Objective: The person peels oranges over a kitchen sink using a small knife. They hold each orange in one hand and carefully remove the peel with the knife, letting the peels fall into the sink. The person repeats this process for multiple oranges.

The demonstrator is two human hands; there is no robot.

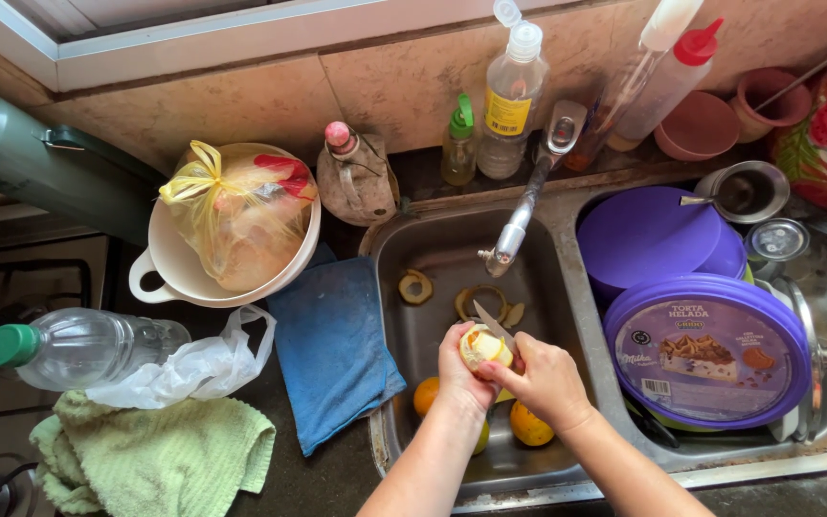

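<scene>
My left hand [459, 375] grips a partly peeled pale yellow citrus fruit [483, 347] over the steel sink [433, 251]. My right hand [545, 379] holds a small knife [492, 324], its blade resting against the top of the fruit. Curled strips of peel [480, 301] and a peel ring [416, 286] lie on the sink floor. Two unpeeled orange fruits [531, 424] [425, 394] sit at the sink bottom below my hands.
A faucet [526, 208] reaches over the sink. The right basin holds purple lids [651, 237] and a round purple container [710, 350]. A blue cloth [332, 345], white bowl with a bagged item [236, 222], plastic bottle [78, 347] and green towel [155, 455] lie left. Bottles [512, 96] line the back ledge.
</scene>
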